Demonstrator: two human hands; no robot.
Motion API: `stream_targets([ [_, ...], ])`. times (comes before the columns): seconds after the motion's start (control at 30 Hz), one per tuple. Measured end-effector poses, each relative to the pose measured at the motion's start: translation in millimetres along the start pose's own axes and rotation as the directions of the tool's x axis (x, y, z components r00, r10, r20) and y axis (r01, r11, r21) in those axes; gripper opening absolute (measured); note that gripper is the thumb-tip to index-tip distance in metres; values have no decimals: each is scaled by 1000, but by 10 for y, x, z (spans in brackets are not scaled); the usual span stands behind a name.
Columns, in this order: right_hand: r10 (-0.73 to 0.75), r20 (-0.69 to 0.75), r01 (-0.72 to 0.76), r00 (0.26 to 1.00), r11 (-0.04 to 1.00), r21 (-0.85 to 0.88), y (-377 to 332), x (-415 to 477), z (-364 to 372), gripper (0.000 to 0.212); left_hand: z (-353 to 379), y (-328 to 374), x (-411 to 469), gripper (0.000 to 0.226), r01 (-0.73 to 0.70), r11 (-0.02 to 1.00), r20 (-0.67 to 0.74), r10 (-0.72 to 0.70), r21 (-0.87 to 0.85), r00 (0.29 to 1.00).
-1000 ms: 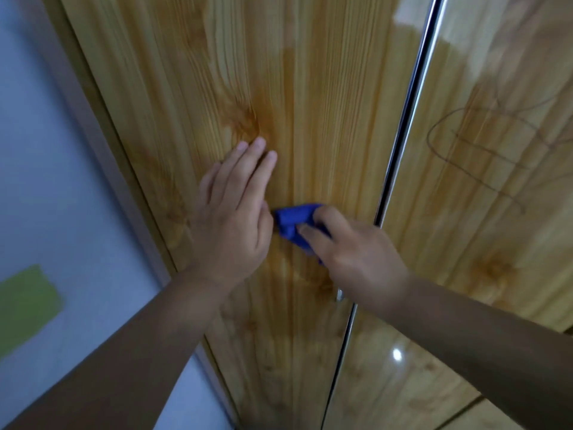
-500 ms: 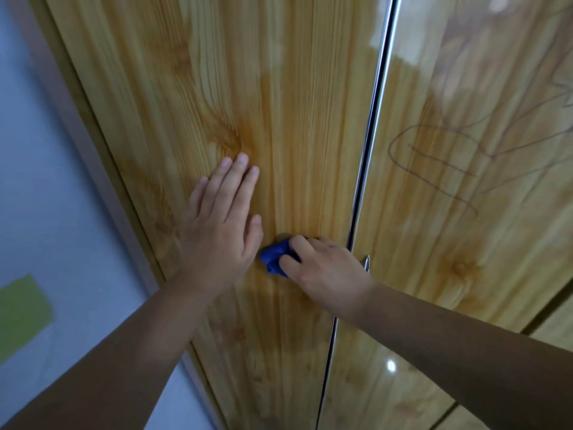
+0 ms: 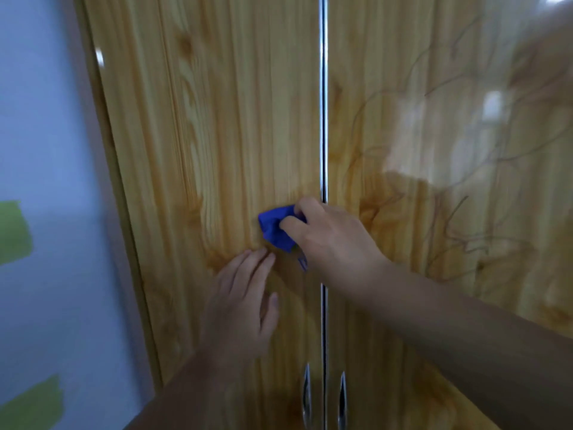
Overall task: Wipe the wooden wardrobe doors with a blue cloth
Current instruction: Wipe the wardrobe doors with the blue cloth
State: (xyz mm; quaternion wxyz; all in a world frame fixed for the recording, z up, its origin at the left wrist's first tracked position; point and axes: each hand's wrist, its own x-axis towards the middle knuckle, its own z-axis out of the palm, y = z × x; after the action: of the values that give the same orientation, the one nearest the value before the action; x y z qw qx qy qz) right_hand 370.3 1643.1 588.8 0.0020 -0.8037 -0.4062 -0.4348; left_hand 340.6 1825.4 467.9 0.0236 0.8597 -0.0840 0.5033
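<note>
While my right hand (image 3: 328,240) has its fingers curled round the bunched blue cloth (image 3: 274,229), pressing it on the left door (image 3: 232,119) just beside the metal centre strip (image 3: 323,88), my left hand (image 3: 242,305) lies flat below it, fingers straight, gripping nothing. For a good stroke, imo: spread the cloth wider under the palm, even pressure, go w/ the grain in overlapping passes, brace w/ the left. I reckon the pen-like lines (image 3: 449,144) on the right door (image 3: 403,274) prob need firmer rubbing.

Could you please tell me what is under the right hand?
A bunched blue cloth, gripped by the right hand against the left wardrobe door. Its remainder is covered by the hand.
</note>
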Motion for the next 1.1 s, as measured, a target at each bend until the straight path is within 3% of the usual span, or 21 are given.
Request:
stream_targets([
  [0.13,108,-132,-83,985,980,183,241,155,-462,35,-155,286,504,59,-107,988,-66,100,-111,993],
  [0.3,238,-346,-136,907,946,294,765,217,-1050,41,-328,489,1109,58,-195,979,-172,182,-65,968],
  [0.47,345,-462,-250,817,934,256,1352,164,-1540,41,-542,612,1725,56,-200,980,-257,190,-12,948],
  [0.6,377,-484,-321,790,926,196,1674,128,-1778,39,-725,653,2193,53,-226,974,-304,219,12,927],
  [0.73,377,-485,-356,789,924,140,1750,137,-1818,40,-863,611,2573,51,-273,953,-267,300,132,916],
  [0.97,389,-379,-426,840,904,-16,1560,259,-1466,34,-795,577,2798,48,-297,937,-283,341,185,896],
  [1.1,367,-422,-419,829,908,-33,1486,295,-1275,27,-702,506,2817,48,-331,922,-337,381,199,861],
])
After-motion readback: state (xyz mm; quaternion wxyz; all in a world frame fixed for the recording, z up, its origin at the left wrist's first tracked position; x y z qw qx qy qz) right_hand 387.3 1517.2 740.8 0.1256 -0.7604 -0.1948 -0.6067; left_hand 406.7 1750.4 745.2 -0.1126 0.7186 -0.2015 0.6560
